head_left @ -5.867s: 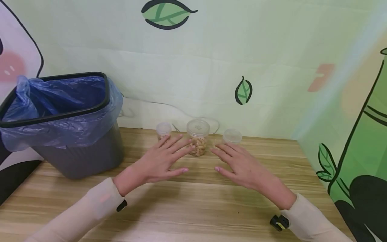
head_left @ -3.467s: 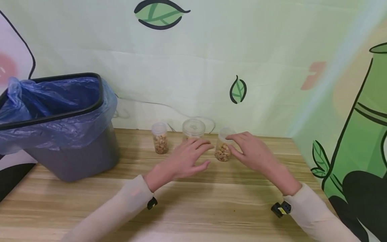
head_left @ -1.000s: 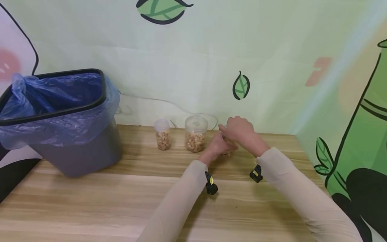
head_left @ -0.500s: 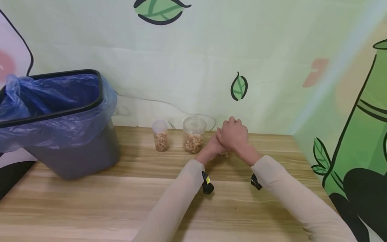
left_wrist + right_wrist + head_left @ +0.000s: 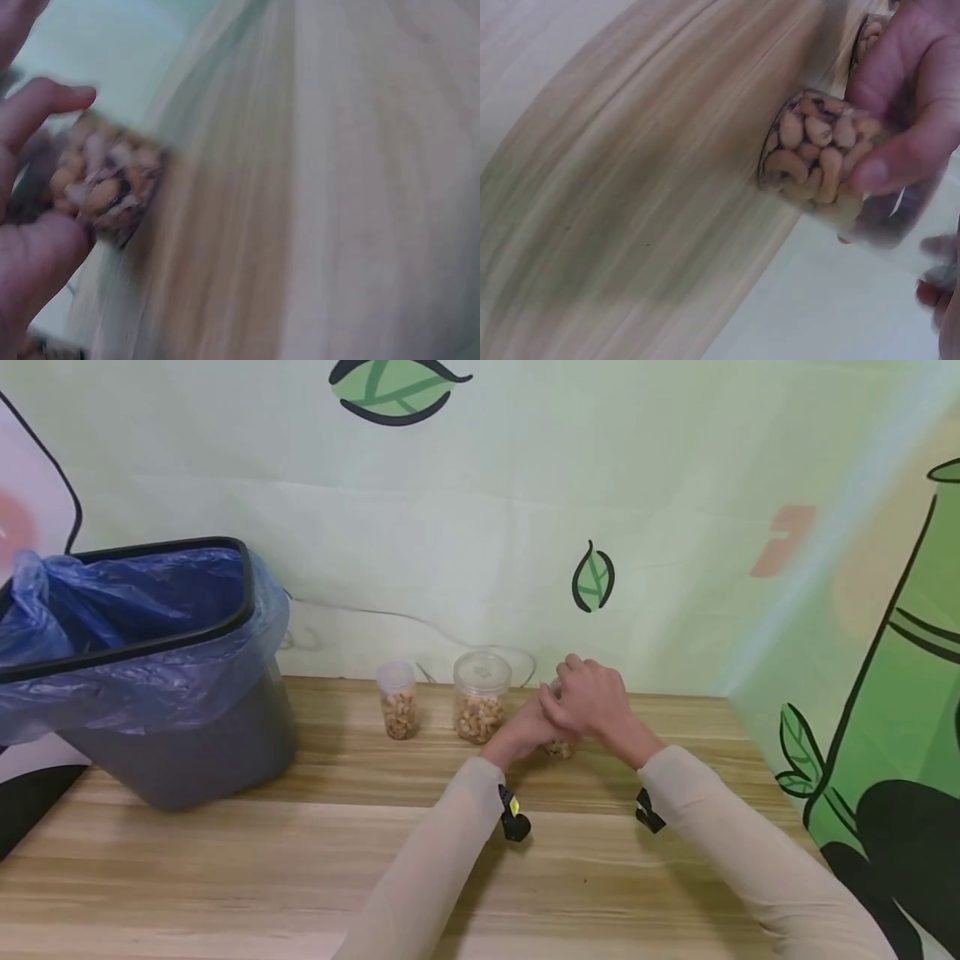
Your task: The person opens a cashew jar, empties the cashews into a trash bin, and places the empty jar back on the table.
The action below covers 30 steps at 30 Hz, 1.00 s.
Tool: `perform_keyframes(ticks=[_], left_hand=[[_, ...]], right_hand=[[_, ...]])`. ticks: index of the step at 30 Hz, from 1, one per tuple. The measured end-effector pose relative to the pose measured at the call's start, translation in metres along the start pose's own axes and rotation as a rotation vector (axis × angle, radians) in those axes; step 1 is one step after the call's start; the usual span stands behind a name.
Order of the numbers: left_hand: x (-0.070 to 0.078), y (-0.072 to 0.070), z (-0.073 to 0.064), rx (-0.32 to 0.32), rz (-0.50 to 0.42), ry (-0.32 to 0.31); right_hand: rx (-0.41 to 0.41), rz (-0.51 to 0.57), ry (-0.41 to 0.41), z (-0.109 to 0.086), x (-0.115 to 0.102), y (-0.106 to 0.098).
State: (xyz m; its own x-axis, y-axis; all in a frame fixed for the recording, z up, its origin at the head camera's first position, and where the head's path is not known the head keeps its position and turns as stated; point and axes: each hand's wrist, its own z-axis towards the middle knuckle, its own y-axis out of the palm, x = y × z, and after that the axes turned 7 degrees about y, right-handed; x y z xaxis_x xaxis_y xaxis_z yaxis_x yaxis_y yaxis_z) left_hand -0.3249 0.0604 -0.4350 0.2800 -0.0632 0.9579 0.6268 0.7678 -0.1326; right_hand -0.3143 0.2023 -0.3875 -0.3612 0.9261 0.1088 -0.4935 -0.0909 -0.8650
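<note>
A clear plastic jar of cashews (image 5: 560, 748) stands at the right end of a row by the wall, mostly covered by both hands. My left hand (image 5: 527, 727) grips its body; in the right wrist view, thumb and fingers wrap round the clear wall above the cashews (image 5: 810, 161). Over the jar's top, my right hand (image 5: 592, 697) curls its fingers round the lid, which is largely hidden in the head view. To the left stand a wider lidded jar of cashews (image 5: 480, 714) and a slim lidded one (image 5: 400, 710).
A grey bin (image 5: 187, 760) with a blue bag (image 5: 142, 693) over its rim stands on the left of the wooden table (image 5: 247, 877). A thin cable (image 5: 397, 612) runs along the printed wall cloth (image 5: 450, 527) behind the jars.
From spread over the table, both hands came to the right-hand jar. The left took its body, the right its top. In the last half second the right hand turned and shifted slightly right.
</note>
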Motion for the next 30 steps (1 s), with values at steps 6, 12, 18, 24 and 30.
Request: perform_keyframes(ticks=[6,12,18,24,30], left_hand=[[-0.01,-0.011,0.0,-0.203,-0.056,-0.005],[-0.015,-0.008,-0.002,-0.188,-0.091,-0.062],[-0.017,0.0,-0.002,-0.119,-0.125,-0.079],[-0.019,0.012,0.001,0.076,-0.093,-0.076],[-0.013,0.025,0.002,0.204,-0.027,-0.101]], right_hand=[[0.137,0.112,-0.312,-0.004,0.01,0.0],[-0.072,0.165,-0.387,-0.006,0.017,-0.016],[-0.451,0.104,0.122,-0.009,-0.007,-0.058],[-0.556,0.092,0.367,0.008,-0.021,-0.076],[-0.613,0.174,0.213,0.019,-0.008,-0.078]])
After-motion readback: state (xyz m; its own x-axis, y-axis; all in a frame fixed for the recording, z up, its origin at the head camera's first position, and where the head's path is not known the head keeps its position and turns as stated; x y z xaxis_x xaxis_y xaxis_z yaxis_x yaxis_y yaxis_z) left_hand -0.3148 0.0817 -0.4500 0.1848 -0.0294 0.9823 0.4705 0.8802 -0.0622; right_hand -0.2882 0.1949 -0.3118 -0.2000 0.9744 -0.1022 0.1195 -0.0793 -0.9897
